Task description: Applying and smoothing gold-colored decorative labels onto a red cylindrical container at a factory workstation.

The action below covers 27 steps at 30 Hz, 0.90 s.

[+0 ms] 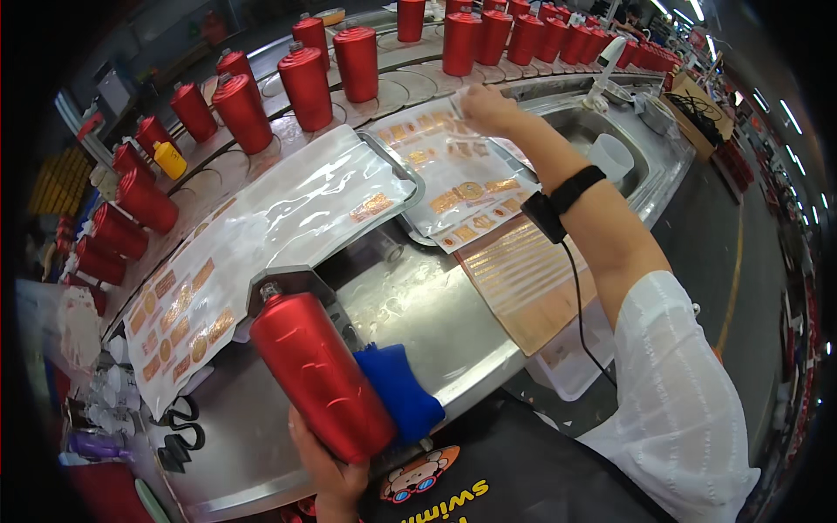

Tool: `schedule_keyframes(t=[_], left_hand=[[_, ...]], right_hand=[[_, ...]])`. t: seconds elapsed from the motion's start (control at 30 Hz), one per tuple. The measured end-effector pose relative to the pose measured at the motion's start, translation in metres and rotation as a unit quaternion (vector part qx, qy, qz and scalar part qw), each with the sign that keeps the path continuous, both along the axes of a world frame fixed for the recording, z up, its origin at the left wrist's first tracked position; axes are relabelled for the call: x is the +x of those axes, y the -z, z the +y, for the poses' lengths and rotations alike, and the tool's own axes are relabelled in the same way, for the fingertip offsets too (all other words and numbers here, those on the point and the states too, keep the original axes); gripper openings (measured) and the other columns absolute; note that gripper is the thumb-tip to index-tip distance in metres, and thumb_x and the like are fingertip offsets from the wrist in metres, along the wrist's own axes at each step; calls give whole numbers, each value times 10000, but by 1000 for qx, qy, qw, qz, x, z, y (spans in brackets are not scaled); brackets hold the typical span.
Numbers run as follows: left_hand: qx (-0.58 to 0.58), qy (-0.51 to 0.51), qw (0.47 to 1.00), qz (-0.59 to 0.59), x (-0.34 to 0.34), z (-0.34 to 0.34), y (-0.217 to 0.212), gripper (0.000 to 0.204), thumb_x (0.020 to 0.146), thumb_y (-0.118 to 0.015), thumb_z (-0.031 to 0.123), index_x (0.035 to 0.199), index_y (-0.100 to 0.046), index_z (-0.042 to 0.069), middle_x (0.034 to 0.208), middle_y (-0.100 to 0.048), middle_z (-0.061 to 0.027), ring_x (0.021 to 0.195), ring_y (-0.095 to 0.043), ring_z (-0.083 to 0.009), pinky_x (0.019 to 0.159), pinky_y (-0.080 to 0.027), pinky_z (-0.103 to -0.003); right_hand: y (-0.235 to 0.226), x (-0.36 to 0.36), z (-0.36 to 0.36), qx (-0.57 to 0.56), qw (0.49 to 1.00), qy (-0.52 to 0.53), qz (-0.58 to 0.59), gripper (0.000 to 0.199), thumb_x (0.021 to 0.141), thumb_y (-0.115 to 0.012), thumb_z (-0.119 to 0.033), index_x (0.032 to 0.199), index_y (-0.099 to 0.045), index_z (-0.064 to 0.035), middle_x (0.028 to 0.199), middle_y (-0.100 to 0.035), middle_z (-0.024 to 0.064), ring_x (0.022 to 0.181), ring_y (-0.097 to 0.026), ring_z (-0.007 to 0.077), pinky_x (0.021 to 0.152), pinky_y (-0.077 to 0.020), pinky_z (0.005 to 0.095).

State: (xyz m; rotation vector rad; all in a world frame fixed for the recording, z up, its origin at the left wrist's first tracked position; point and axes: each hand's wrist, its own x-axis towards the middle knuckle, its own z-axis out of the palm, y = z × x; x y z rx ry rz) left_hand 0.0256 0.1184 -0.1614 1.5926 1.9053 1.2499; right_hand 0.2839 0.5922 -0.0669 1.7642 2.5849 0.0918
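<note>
Head view: the left hand (330, 471) is curled around the lower end of a red bottle (323, 375), clamped on it from below; its thumb side shows, while the other fingers are hidden behind the bottle. The bottle lies tilted above a metal table (427, 305), its base toward the person and its neck pointing away, up and to the left, in front of a grey metal holder (301, 277). Whether neck and holder touch cannot be told. A blue cloth (401, 392) sits against the bottle's right side, partly covered by it.

The right arm reaches far forward. The right hand (488, 109) is at the far edge of a sheet of gold stickers (471, 192), its fingers bunched together; the fingertips are small and turned away, so whether they pinch the sheet cannot be told. That sheet lies over a metal tray (420, 187), with a ribbed wooden board (540, 288) nearer the person.

A larger sticker sheet (288, 196) spreads to the left, glare washing out parts of it. Beyond, a curving row of red bottles (308, 87) shrinks into blur at the upper right. The right forearm hides part of the sink (567, 122).
</note>
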Motion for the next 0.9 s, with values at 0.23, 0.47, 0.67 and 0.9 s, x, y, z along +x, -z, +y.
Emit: schedule_keyframes(t=[0.23,0.47,0.67,0.9], left_hand=[[63,-3,998,-19,-27,19,-74,818,889,-596,506,1400,-356,-86,1443,-390,-233,1350,-368,-324,1104,-288,-427],[181,100,957,202,2,143,-168,554,805,-673,193,1300,-515,1,1324,-497,-252,1253,-435,-407,1072,-312,-429],[208,176,926,263,5,195,-168,281,824,-676,182,1059,-622,37,1096,-591,-189,1024,-538,-359,904,-408,-401],[132,187,971,75,11,180,-156,126,901,-599,99,877,-607,-25,827,-558,-84,752,-537,-154,696,-430,-281]], right_hand=[[-62,-12,-65,88,977,-194,-21,168,864,-611,-179,1016,-658,-124,1221,-530,73,1193,-474,297,880,-474,515],[-105,-46,-155,140,904,-398,63,94,823,-655,-101,817,-570,-63,1078,-549,74,1071,-515,274,876,-455,390],[-108,-63,-189,89,821,-523,213,161,829,-686,-118,892,-562,-35,1061,-546,102,1064,-514,294,864,-437,386],[-39,-37,-184,-177,800,-408,403,400,857,-705,-332,1099,-607,-29,1174,-556,136,1096,-543,273,905,-450,366]])
